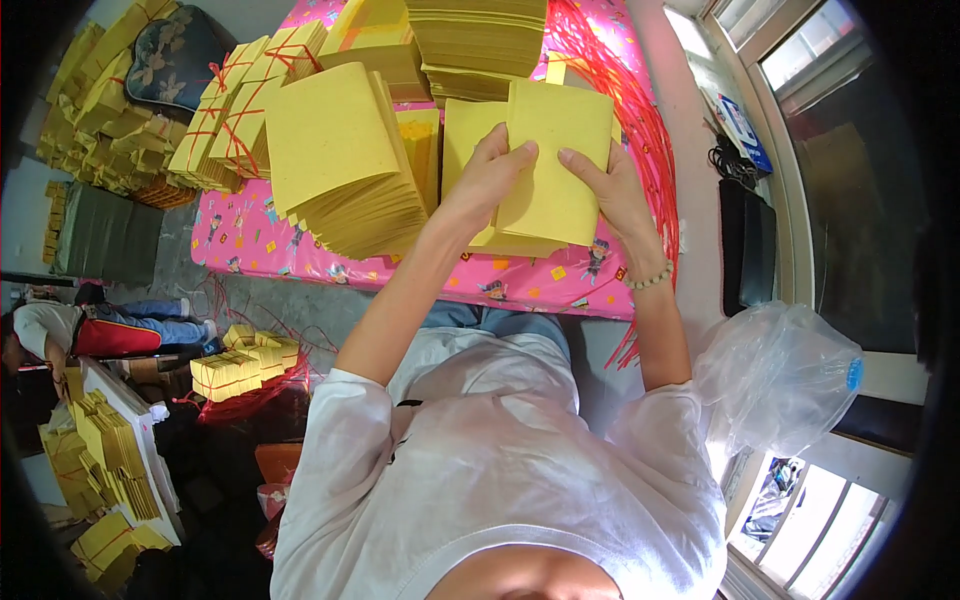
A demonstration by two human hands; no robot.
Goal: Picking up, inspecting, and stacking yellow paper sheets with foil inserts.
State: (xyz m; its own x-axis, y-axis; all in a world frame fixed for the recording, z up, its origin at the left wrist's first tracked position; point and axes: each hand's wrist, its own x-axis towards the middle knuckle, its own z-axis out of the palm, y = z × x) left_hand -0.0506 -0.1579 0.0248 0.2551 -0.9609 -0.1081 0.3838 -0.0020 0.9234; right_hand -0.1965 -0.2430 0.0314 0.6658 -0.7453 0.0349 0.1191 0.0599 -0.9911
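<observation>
Over the pink patterned tablecloth, both my hands grip a bundle of yellow paper [556,195]. My left hand [492,172] closes on its left edge, thumb lying on the top sheet. From the right side, my right hand [620,192] holds the same bundle, its thumb also on top and its other fingers hidden. More yellow paper [465,125] lies beneath and to the left of the bundle. Beside my left forearm stands a thick, fanned stack of yellow paper [335,150].
Tall paper stacks [480,45] and red-tied bundles [235,125] fill the table's back and left. Long red strings [650,150] hang along its right edge. A clear plastic bag [775,375] is by my right elbow. Another person [110,330] works at far left among more bundles.
</observation>
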